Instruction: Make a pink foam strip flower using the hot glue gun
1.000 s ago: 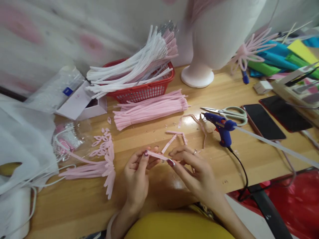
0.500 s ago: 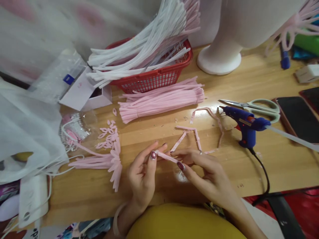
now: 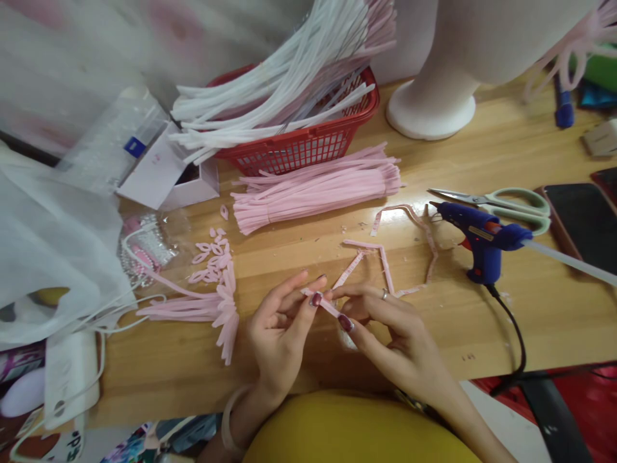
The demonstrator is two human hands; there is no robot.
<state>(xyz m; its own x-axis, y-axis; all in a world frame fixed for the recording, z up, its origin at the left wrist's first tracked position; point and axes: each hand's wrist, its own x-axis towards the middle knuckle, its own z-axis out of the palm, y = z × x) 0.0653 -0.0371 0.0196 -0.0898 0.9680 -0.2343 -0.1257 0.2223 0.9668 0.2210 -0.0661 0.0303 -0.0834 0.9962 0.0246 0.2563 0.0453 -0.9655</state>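
Note:
A short pink pipe cleaner (image 3: 330, 307) is pinched between my two hands, above the near part of the table. My left hand (image 3: 284, 328) closes thumb against fingers near its left end. The thumb and fingers of my right hand (image 3: 393, 334) grip it a little further right. Just beyond my fingers lies a narrow pink strip with small marks (image 3: 387, 270), folded at angles. To the left, several pink pipe cleaner pieces (image 3: 187, 310) lie in a bunch, beside small pink loops (image 3: 212, 257).
A blue glue gun (image 3: 486, 244) with a glue stick rests at the right, below scissors (image 3: 520, 204) and near a phone (image 3: 583, 222). A pink pipe cleaner bundle (image 3: 313, 190) lies before a red basket (image 3: 299, 151). A white stand (image 3: 429, 116) is behind; a power strip (image 3: 72, 379) sits left.
My left thumb has slid right along the pipe cleaner, closer to my right hand, and the left end now sticks out past it. The whole view has shifted slightly.

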